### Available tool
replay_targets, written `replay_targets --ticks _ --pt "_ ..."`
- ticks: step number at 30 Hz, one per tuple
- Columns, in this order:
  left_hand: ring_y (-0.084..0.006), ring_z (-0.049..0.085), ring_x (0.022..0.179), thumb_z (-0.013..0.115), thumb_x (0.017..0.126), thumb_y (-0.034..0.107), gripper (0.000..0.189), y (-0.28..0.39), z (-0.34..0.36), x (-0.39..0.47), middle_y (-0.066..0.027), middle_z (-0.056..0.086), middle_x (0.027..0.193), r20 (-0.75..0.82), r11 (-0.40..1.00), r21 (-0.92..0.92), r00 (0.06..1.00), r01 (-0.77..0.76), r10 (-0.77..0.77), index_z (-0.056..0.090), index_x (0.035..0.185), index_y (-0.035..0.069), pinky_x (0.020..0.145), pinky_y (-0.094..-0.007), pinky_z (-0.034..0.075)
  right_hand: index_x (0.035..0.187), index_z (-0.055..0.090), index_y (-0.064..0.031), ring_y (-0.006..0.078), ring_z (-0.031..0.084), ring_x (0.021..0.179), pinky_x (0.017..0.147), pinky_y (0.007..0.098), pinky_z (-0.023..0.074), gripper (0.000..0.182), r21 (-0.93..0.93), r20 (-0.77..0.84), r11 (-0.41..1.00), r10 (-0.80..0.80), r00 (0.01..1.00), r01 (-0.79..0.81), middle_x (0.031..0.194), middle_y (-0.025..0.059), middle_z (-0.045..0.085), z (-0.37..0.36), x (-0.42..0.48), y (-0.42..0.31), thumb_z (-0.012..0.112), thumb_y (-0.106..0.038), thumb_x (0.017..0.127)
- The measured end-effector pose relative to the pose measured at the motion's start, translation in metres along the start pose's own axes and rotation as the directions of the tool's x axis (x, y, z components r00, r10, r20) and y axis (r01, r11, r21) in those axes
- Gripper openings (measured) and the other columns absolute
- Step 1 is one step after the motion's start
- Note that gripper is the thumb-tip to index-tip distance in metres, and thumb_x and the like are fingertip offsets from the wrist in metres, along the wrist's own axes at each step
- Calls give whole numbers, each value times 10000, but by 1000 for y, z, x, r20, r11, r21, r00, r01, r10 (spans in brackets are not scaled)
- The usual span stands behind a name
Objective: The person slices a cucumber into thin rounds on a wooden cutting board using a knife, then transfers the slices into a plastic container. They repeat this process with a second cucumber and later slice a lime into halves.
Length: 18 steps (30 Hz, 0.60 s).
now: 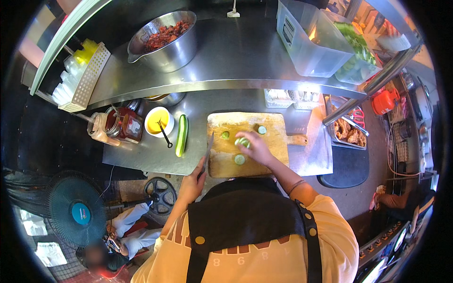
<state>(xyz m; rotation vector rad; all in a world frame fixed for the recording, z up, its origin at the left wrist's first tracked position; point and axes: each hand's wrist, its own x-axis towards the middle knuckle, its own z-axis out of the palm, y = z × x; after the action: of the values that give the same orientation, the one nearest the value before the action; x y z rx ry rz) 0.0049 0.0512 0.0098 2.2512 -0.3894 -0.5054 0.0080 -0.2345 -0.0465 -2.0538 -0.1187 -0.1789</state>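
My left hand (194, 182) grips the handle of a kitchen knife (209, 145), its blade pointing up along the left edge of the wooden cutting board (262, 166). Above the board, my right hand (253, 145) has its fingers around green cucumber pieces (242, 142). One cut piece (239, 159) lies below that hand, another (262, 130) is up and to its right, and a small green end piece (225, 134) is to its left. A whole cucumber (182, 136) rests on the steel table left of the board, beside a white bowl of yellow liquid (154, 123) with a black-handled utensil.
Jars (124, 124) stand at the left. A raised steel shelf (226, 70) holds a metal bowl (166, 42) of red food and plastic containers (311, 42). At right is a tray of browned meat (348, 132) with tongs. A floor fan (79, 212) and a seated person (124, 237) are lower left.
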Motion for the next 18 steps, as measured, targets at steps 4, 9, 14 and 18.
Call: replay_targets --ticks 4,9,14,18 --pt "-428 608 1026 587 888 95 541 -8 4 4 -265 614 1144 -28 997 46 998 -58 59 439 1406 148 889 -422 482 1154 592 -113 342 575 1010 891 424 476 364 -200 279 944 -202 939 263 1052 161 600 8 -21 19 681 -210 815" --pt "-328 640 690 579 896 86 530 1 7 1 -217 659 964 -43 994 52 994 -101 103 447 1405 153 654 -387 515 1134 598 -86 330 562 1059 923 421 474 376 -455 360 849 -102 928 269 1088 141 586 10 -31 15 662 -221 789" --pt "-206 540 380 564 921 108 546 18 9 5 -157 604 601 -12 982 112 988 -149 151 406 1438 185 417 -350 461 1157 573 -86 305 528 1109 915 425 472 419 -533 344 820 -16 939 209 1142 98 543 12 -35 4 667 -226 774" --pt "-224 572 412 568 922 126 561 17 13 11 -161 605 593 23 983 98 988 -153 151 387 1448 200 434 -364 469 1189 540 -110 278 530 1075 937 398 450 444 -508 348 785 -189 918 354 1113 76 551 10 -34 17 652 -299 803"
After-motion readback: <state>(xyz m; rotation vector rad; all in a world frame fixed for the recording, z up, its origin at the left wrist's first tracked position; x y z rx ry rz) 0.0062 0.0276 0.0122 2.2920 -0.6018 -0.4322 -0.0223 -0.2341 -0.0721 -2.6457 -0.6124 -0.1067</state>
